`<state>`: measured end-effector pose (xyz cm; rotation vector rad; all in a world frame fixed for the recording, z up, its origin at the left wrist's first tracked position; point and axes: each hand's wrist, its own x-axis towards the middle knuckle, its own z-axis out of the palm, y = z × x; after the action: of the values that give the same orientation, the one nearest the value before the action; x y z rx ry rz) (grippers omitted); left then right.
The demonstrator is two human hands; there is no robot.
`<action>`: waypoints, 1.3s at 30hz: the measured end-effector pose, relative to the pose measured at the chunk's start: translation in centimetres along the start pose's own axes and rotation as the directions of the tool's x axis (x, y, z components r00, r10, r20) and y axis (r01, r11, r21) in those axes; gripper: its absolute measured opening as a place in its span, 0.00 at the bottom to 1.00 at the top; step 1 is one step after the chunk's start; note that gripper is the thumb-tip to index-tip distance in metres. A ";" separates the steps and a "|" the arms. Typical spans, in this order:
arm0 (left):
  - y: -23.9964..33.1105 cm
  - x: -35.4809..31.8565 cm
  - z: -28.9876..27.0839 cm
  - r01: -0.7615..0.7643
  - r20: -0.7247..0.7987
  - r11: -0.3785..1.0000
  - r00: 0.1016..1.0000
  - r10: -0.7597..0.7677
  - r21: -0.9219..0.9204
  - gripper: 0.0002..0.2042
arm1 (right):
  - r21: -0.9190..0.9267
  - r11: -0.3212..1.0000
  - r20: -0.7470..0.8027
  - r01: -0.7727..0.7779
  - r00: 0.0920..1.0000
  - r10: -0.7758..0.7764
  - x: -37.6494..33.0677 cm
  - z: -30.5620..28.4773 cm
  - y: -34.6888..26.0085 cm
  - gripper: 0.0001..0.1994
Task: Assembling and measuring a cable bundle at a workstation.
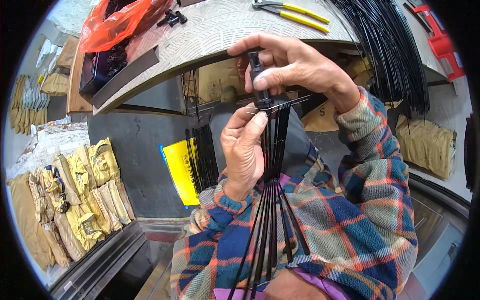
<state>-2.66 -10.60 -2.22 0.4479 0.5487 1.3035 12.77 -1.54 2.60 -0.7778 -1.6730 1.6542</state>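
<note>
My left hand (243,152) pinches a bundle of thin, jointed black umbrella ribs (273,205) near their upper ends. The ribs hang toward my chest and fan out over my plaid shirt. Above them stands a black plastic umbrella runner (255,62), a ribbed tube meeting the rib ends at its lower rim. My right hand (305,67) grips that runner between thumb and fingers, its index finger stretched past the top. A thin pale wire (295,102) sticks out sideways at the joint, beside my left thumb. Exactly how it threads the ribs is too small to tell.
Yellow-handled pliers (305,20) lie on the patterned workbench (220,30) ahead. Black plastic parts (172,18) and a red bag (117,25) sit at its left. Long black ribs (395,60) drape over the right edge. Wrapped packets (75,200) lie at left.
</note>
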 end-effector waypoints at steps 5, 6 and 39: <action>-0.3 0.0 -0.1 -0.017 -0.007 1.000 1.000 0.017 0.026 0.11 | -0.063 0.996 -0.069 -0.059 0.996 0.055 0.1 0.0 0.9 0.18; -0.2 0.0 0.0 -0.020 -0.011 0.999 1.000 0.020 0.026 0.11 | -0.061 0.996 -0.065 -0.059 0.996 0.055 0.2 0.2 0.9 0.18; -0.4 0.2 -0.2 -0.032 -0.110 0.999 0.993 0.035 0.027 0.17 | -0.463 0.886 -0.228 0.038 0.960 -0.161 0.6 2.1 0.7 0.14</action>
<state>-2.40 -10.46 -2.68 0.4086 0.6529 1.3611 10.70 -2.35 1.97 -1.0598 -1.8927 1.0374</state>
